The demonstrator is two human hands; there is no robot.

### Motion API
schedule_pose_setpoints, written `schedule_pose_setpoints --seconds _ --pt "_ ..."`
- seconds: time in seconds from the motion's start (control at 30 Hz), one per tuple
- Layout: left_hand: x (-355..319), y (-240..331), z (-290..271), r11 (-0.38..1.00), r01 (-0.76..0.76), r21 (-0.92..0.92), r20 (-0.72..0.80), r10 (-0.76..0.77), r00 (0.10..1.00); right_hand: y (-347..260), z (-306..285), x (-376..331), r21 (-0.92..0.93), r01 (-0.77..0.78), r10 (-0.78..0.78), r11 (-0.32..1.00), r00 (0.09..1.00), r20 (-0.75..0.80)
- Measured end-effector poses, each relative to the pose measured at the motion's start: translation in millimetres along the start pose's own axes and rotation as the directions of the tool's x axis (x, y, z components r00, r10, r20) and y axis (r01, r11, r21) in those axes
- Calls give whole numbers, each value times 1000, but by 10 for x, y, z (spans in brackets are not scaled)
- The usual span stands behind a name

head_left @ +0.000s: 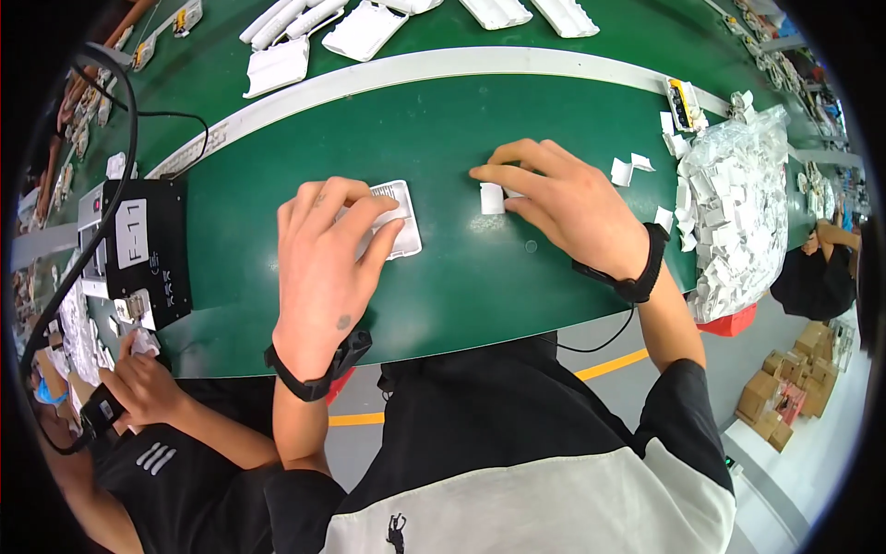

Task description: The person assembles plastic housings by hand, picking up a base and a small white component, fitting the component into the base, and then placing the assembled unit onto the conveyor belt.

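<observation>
On the green tabletop, my left hand (323, 254) curls over a white plastic cover (407, 238) with a slotted part near its far edge. Its thumb and fingertips press on the cover from the left, and the palm side is hidden. Farther right, my right hand (577, 205) arches low over the table with thumb and fingers around a small white bent piece (492, 198). The thumb meets the piece's right side, while the index fingertip reaches past its far edge. Part of that piece is hidden under the fingers.
A clear bag (734, 217) of many small white pieces lies at the right, with loose pieces (622, 172) beside it. White housings (365, 30) lie beyond the pale rail (443, 63). A black box (148, 249) with cables and a co-worker's hand (143, 383) are at left.
</observation>
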State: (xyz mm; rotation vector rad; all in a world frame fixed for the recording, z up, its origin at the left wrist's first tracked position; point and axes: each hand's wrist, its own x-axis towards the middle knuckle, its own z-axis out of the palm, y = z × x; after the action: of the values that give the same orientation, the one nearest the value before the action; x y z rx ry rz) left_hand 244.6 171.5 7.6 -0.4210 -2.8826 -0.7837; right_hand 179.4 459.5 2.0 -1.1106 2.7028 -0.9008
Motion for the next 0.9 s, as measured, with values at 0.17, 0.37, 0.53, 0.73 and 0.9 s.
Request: schedule_pose_setpoints --seconds 0.17,0.37,0.53,0.73,0.9 --pt "-152 -64 -91 994 72 78 -103 -64 993 16 58 56 -34 45 -44 998 998 37" --pt "-288 -160 -58 989 136 61 -25 -135 991 -160 -16 235 -153 126 -113 980 990 87" --pt "-300 -127 -28 984 177 1 -42 -177 983 -119 50 179 -194 136 -104 972 981 166" --pt "-179 -170 -9 994 -48 -98 -68 42 997 -129 33 55 -141 32 -3 990 980 199" --pt "55 -122 -45 939 -342 20 68 340 938 -123 101 55 -77 -71 80 994 990 112"
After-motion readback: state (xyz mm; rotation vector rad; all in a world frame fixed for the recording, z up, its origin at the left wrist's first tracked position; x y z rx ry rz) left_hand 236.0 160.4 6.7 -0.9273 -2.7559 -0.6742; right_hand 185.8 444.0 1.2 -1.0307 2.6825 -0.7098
